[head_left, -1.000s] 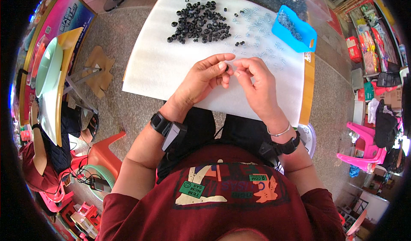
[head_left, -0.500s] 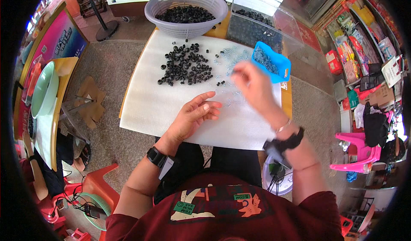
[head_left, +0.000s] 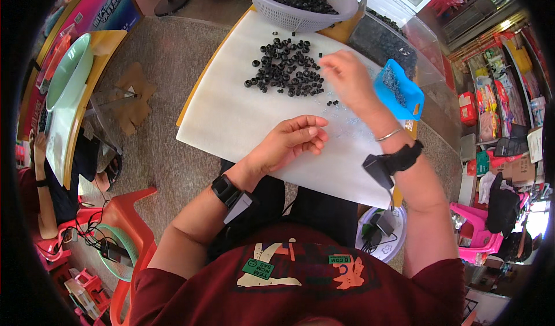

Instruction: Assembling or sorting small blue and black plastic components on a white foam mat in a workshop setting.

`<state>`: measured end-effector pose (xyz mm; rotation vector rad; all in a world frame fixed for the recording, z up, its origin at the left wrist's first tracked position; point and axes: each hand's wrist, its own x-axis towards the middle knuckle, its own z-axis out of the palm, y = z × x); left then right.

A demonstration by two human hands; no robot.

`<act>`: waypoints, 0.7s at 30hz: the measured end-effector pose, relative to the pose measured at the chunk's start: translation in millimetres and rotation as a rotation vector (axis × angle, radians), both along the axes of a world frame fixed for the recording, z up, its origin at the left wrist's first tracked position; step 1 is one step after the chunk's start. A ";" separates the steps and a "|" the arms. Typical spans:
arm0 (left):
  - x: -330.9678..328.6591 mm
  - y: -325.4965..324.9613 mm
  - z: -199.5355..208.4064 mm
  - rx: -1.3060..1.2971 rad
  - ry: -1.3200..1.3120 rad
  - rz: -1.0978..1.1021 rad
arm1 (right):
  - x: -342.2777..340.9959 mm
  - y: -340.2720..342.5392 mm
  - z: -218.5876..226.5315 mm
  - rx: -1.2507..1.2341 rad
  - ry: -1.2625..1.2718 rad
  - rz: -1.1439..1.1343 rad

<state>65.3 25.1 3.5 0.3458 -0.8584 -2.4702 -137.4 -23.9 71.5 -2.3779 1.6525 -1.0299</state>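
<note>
On the white-covered table lies a pile of small black round parts (head_left: 289,67), of mixed sizes. My right hand (head_left: 347,80) hovers at the pile's right side, its fingers bent and drawn together. Whatever sits between those fingertips is too small or hidden to make out. My left hand (head_left: 292,141) rests nearer to me over the white sheet (head_left: 225,115), palm turned inward, fingers loosely curled and apart, with nothing visible in it. Small clear bluish pieces (head_left: 347,120) are scattered below my right hand. A blue plastic scoop-like tray (head_left: 413,103) at the right holds more of them.
A grey-purple basket (head_left: 295,20) full of black parts stands at the table's far edge. Beside it is a clear bin (head_left: 381,45) with dark parts. A lilac basin (head_left: 399,227) with cables sits below the table. A red stool (head_left: 130,222) is at the left.
My right hand has gone from over the clear pieces leftward to the black pile's edge. The left hand stays near the front, its fingers a little more curled. The whole view has shifted.
</note>
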 end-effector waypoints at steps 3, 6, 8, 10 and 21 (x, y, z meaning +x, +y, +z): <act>-1.7 -1.9 -3.9 0.011 0.008 0.007 | 24.8 -1.0 -26.3 0.074 0.080 0.123; -3.2 -2.8 -7.9 0.033 0.012 0.011 | 33.3 -1.5 -38.5 0.087 0.142 0.174; -3.9 -2.8 -9.4 0.048 0.015 0.010 | 34.3 -2.2 -41.0 0.075 0.183 0.153; -5.2 -2.3 -10.4 0.064 0.021 0.010 | 33.3 -1.6 -41.6 0.031 0.217 0.193; -6.3 -3.9 -5.9 0.072 0.031 0.154 | 17.2 6.2 -50.7 -0.058 0.118 0.164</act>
